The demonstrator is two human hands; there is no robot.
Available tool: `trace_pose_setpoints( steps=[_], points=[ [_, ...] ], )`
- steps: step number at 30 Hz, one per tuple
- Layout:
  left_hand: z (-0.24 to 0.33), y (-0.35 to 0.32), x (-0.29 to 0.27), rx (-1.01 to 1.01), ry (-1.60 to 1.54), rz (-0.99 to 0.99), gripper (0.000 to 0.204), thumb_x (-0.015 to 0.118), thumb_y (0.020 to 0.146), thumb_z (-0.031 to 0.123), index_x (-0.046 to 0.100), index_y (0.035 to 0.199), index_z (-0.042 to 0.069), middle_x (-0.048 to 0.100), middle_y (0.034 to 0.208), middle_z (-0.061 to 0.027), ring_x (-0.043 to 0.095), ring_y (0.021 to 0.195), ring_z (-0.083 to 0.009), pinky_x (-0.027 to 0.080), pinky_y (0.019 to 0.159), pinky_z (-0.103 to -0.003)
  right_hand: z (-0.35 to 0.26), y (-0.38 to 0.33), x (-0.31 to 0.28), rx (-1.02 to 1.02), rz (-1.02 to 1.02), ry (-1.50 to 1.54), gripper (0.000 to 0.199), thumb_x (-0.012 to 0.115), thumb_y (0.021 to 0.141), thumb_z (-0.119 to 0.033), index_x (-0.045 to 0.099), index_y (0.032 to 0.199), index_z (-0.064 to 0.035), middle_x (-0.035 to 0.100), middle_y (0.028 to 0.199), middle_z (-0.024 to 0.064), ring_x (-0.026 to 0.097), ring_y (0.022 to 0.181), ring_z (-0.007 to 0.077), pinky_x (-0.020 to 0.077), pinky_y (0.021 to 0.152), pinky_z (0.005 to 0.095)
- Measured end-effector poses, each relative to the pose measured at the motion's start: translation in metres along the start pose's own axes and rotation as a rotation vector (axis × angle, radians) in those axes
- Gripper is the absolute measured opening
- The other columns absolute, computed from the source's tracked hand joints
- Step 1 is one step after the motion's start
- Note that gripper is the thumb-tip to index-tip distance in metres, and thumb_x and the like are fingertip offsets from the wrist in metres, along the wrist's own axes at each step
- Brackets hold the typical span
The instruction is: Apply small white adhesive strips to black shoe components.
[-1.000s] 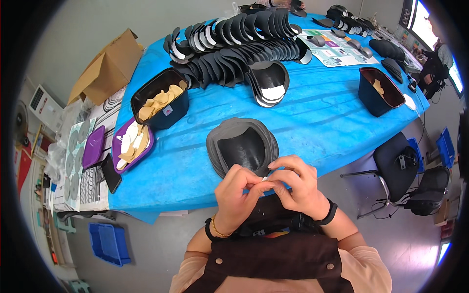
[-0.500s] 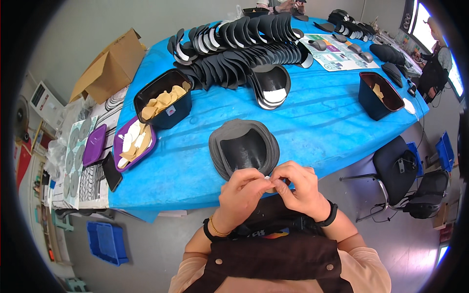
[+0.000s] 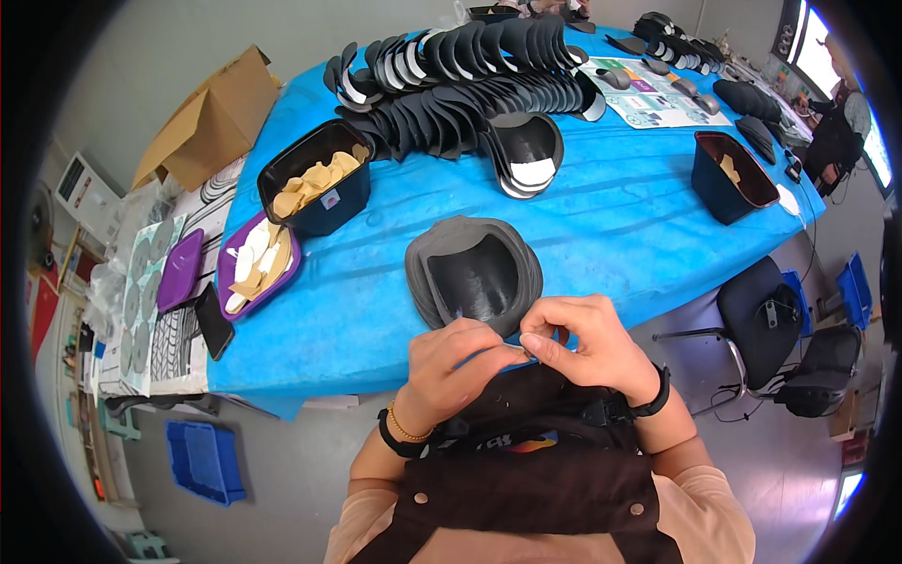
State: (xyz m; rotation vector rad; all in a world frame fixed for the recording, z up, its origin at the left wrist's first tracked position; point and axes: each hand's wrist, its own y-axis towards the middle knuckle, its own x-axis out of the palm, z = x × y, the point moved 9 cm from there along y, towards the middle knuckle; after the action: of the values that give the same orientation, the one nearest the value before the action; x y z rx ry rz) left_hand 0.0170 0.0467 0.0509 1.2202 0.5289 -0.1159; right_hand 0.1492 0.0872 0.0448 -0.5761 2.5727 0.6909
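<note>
At the table's near edge, my left hand (image 3: 456, 367) and my right hand (image 3: 590, 340) meet with fingertips pinched together. Between them is a small pale piece (image 3: 517, 351), mostly covered by the fingers, so its kind is hard to tell. Just beyond my hands lies a stack of black curved cup-shaped pieces (image 3: 479, 274), nested inside one another, hollow side up. My left knuckles overlap the stack's near rim in the view. Farther off sits a smaller nested stack (image 3: 528, 155) of the same black pieces, with white patches on its near lip.
Long rows of black curved pieces (image 3: 451, 117) span the far side of the blue-covered table (image 3: 601, 235). To the left stand a black bin (image 3: 329, 211) of tan pieces and a purple tray (image 3: 294, 268) of white and tan pieces. Another black bin (image 3: 728, 193) is at right.
My hands have drawn slightly apart, the left shifting left and down and the right moving up and right. The pinch between them persists.
</note>
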Motion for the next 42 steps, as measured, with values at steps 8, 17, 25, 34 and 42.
trace_pose_setpoints(
  steps=[8, 17, 25, 34, 42],
  points=[
    [0.003, 0.0, -0.004, 0.052, 0.027, 0.042, 0.022, 0.078, 0.063, 0.008, 0.069, 0.083, 0.006, 0.057, 0.08, -0.0042, 0.061, 0.063, -0.0184, 0.046, 0.048, -0.028, 0.001, 0.004, 0.007, 0.05, -0.083, -0.02, 0.01, 0.066, 0.086, -0.015, 0.063, 0.084, -0.0055, 0.064, 0.073, 0.0087, 0.065, 0.066, 0.0238, 0.0484, 0.06, 0.0318],
    [-0.001, 0.006, -0.017, -0.106, -0.218, -0.02, 0.019, 0.083, 0.07, 0.004, 0.069, 0.083, 0.007, 0.061, 0.084, -0.0072, 0.063, 0.068, -0.0201, 0.05, 0.058, -0.029, 0.026, -0.003, 0.005, 0.277, -0.04, 0.21, 0.008, 0.063, 0.089, -0.008, 0.062, 0.084, -0.0015, 0.065, 0.072, 0.0053, 0.064, 0.065, 0.0124, 0.0458, 0.058, 0.025],
    [-0.052, 0.01, -0.082, -0.35, -0.225, 0.199, 0.019, 0.077, 0.076, -0.001, 0.062, 0.086, 0.005, 0.06, 0.09, -0.0079, 0.06, 0.081, -0.0179, 0.053, 0.067, -0.027, 0.072, -0.023, -0.025, 0.235, 0.414, 0.724, 0.017, 0.058, 0.095, -0.021, 0.062, 0.1, -0.0046, 0.064, 0.077, 0.0017, 0.06, 0.062, 0.0092, 0.0417, 0.057, 0.0226],
    [-0.205, 0.061, -0.2, -0.468, 0.554, 0.206, 0.014, 0.068, 0.082, 0.004, 0.056, 0.079, -0.001, 0.058, 0.078, -0.0117, 0.056, 0.068, -0.0241, 0.045, 0.065, -0.033, 0.092, -0.037, -0.041, 0.267, 0.367, 0.813, 0.019, 0.058, 0.097, -0.028, 0.062, 0.097, -0.0091, 0.063, 0.082, -0.0017, 0.061, 0.065, 0.0059, 0.0388, 0.055, 0.0199],
    [-0.26, 0.032, -0.183, -0.621, 0.703, -0.163, 0.015, 0.065, 0.088, 0.015, 0.068, 0.088, 0.0, 0.067, 0.089, -0.0165, 0.06, 0.087, -0.036, 0.045, 0.081, -0.043, 0.104, -0.049, -0.044, 0.368, 0.395, 0.775, 0.021, 0.059, 0.097, -0.03, 0.061, 0.097, -0.009, 0.062, 0.081, -0.0013, 0.061, 0.064, 0.0069, 0.0383, 0.054, 0.0196]
  ],
)
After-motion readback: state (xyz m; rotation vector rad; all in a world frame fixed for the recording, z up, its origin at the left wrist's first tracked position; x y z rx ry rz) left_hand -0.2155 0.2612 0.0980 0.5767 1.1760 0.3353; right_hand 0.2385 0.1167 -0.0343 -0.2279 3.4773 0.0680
